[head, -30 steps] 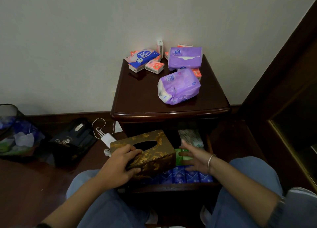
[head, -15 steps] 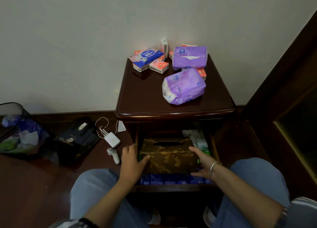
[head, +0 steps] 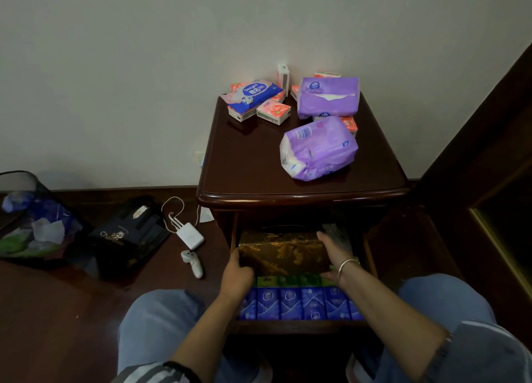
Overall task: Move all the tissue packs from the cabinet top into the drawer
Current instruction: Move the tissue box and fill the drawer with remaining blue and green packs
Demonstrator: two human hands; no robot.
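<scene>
1. Head view, hands: the left hand [head: 237,270] grips the near left corner of the gold-and-brown patterned tissue box [head: 283,251]. The right hand [head: 331,253] lies with straight fingers flat against the box's right end. Neither hand holds anything else.
2. Head view, drawer: the box sits at the far end of the open dark wooden drawer [head: 288,326], partly under the cabinet. A row of green packs [head: 288,280] lies just near of it, then a row of blue pocket packs [head: 299,302].
3. Head view, task items: all lie on the dark wooden cabinet top [head: 250,158]. The closed purple soft pack [head: 318,148] is at the near right and the opened purple soft pack [head: 328,97] at the far right. The blue-and-white wipe pack [head: 253,93] and the small red-and-white packs [head: 273,111] are at the far left.
4. Risk, space: the drawer already looks crowded, so the bulky purple packs may not fit flat and may stop it closing.
5. Risk, snagging: if the box stands too tall, it may catch on the cabinet frame.
6. Risk, crushing: forcing the box down or back may deform packs under or beside it.
</scene>
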